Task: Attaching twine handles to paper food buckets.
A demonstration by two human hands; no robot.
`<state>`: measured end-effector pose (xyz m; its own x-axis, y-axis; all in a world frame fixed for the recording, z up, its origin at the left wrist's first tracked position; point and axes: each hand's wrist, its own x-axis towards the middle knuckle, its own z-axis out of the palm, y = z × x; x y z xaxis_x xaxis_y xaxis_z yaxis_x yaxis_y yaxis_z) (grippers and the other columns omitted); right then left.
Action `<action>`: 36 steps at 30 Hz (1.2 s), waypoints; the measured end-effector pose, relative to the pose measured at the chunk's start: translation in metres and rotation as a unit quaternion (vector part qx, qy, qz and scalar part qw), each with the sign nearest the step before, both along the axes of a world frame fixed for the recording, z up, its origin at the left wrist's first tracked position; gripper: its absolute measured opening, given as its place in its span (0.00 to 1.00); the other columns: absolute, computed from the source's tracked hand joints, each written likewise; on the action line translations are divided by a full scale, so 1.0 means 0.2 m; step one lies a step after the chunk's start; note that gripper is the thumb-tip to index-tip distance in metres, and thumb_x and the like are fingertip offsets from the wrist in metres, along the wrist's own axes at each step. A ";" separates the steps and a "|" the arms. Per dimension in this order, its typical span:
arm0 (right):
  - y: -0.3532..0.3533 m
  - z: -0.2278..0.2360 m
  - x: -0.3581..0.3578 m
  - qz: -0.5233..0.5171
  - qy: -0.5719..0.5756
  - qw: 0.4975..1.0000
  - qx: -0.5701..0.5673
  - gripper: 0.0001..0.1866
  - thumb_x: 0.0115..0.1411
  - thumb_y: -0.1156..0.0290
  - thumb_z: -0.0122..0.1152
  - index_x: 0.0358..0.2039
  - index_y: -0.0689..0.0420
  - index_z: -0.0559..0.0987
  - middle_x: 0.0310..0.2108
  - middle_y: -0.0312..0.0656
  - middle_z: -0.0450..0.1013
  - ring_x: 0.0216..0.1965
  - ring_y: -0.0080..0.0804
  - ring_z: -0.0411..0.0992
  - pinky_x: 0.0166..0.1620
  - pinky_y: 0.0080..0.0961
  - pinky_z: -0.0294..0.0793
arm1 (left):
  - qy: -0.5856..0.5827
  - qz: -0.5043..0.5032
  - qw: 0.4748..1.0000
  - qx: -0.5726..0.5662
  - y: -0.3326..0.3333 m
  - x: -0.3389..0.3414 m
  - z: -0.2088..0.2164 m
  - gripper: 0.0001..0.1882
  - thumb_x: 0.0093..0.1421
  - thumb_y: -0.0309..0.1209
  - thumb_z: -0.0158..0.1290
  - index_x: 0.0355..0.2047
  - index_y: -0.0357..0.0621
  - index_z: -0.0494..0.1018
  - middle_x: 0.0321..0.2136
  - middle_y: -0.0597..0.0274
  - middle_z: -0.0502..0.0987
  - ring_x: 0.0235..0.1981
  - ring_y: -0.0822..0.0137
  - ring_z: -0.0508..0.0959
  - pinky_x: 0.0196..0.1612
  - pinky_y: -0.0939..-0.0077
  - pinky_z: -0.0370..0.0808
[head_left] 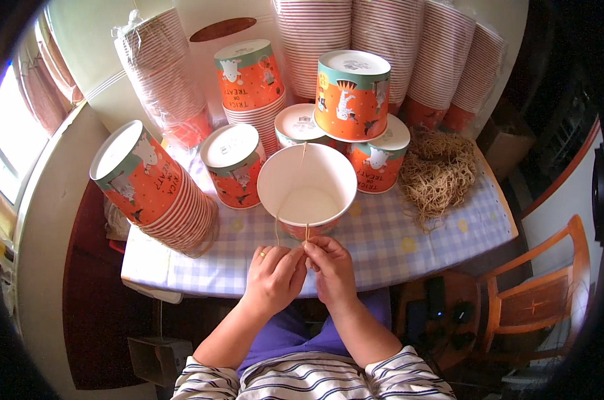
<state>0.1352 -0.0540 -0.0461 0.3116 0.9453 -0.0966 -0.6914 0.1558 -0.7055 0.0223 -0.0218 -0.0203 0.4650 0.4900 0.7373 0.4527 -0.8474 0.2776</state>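
Paper bucket (307, 190), white inside and orange outside, with its open mouth upward, above the front part of a table spread with a blue-and-white checked cloth (382, 233). From where I stand, it lies directly beyond the person's hands, away from the body, with its near rim just past their fingertips. Its long axis runs from mouth to base; whether it tilts slightly I cannot tell.

A thin tan cord (307, 232) drops from the middle of that near rim straight toward the person, and this short line is what counts. The right hand (333, 270) pinches the cord between thumb and forefinger, right beneath the rim. The left hand (273, 277) is curled just beside it, fingertips bunched close to the right's; whether they grip the cord too, I cannot tell. Neither hand is clearly nearer the bucket.

Upturned orange buckets (352, 100) stand behind, another stack (152, 190) leans at the person's left, and tangled twine (439, 177) lies at the right.
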 end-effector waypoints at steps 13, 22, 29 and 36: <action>0.05 0.05 -0.01 -0.043 -0.049 0.996 -0.061 0.06 0.58 0.71 0.56 0.27 0.58 0.76 0.20 0.26 0.65 0.22 0.12 0.59 0.26 0.15 0.56 | 0.004 -0.031 0.999 0.022 -0.01 0.00 -0.03 0.11 0.41 0.17 0.57 0.28 0.40 0.75 0.21 0.62 0.73 0.21 0.62 0.73 0.27 0.69 0.68; 0.09 0.05 -0.02 -0.081 -0.016 0.995 -0.047 0.13 0.58 0.70 0.58 0.18 0.52 0.68 0.16 0.26 0.62 0.18 0.12 0.56 0.22 0.15 0.53 | 0.012 -0.048 0.999 0.021 0.01 0.00 -0.01 0.12 0.40 0.18 0.57 0.28 0.41 0.74 0.20 0.63 0.72 0.20 0.62 0.71 0.26 0.68 0.66; 0.09 0.08 -0.03 -0.094 -0.020 0.994 -0.055 0.13 0.59 0.69 0.58 0.19 0.53 0.68 0.17 0.26 0.62 0.19 0.12 0.56 0.23 0.15 0.54 | 0.007 -0.065 0.998 0.023 0.01 0.00 -0.01 0.12 0.39 0.18 0.57 0.28 0.41 0.74 0.20 0.62 0.71 0.20 0.62 0.71 0.27 0.68 0.68; 0.09 0.08 -0.03 -0.107 -0.024 0.992 -0.057 0.13 0.58 0.70 0.58 0.19 0.53 0.68 0.17 0.27 0.63 0.19 0.12 0.57 0.23 0.14 0.55 | 0.007 -0.070 0.997 0.027 0.01 0.00 -0.02 0.13 0.39 0.18 0.57 0.28 0.42 0.74 0.21 0.63 0.71 0.20 0.62 0.71 0.27 0.68 0.68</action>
